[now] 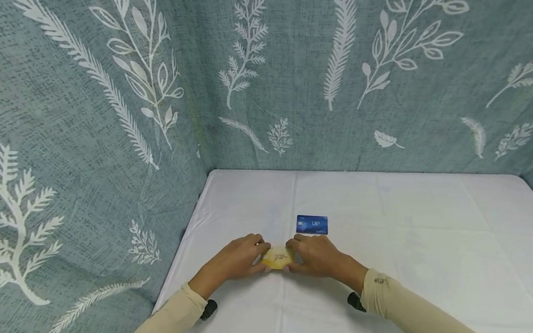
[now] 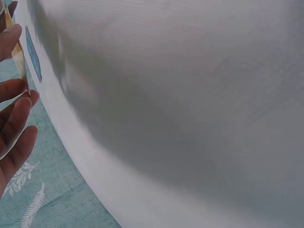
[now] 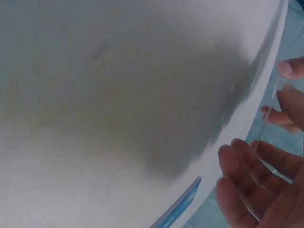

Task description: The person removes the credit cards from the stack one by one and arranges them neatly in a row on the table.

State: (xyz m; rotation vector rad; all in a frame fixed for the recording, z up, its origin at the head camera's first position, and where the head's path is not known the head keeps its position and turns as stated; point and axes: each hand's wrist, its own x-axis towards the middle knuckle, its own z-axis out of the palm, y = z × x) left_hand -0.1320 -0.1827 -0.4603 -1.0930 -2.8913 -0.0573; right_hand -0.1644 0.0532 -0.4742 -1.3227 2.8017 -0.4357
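Note:
A thin yellow card (image 1: 277, 258) with dark script lettering is held between the two hands, low in the middle of the head view. My left hand (image 1: 241, 256) pinches its left end between thumb and fingers. At the opposite end, my right hand (image 1: 317, 256) pinches it the same way. Seen nearly edge-on, the yellow card (image 2: 20, 59) appears raised off the tabletop in the left wrist view. A blue card (image 1: 312, 224) printed "VIP" lies flat on the table, just beyond the right hand.
White cloth covers the table (image 1: 405, 221). Teal curtains (image 1: 289, 86) with white leaf patterns hang behind the table and along its left side. Dark wrist devices (image 1: 356, 301) show beneath both sleeves.

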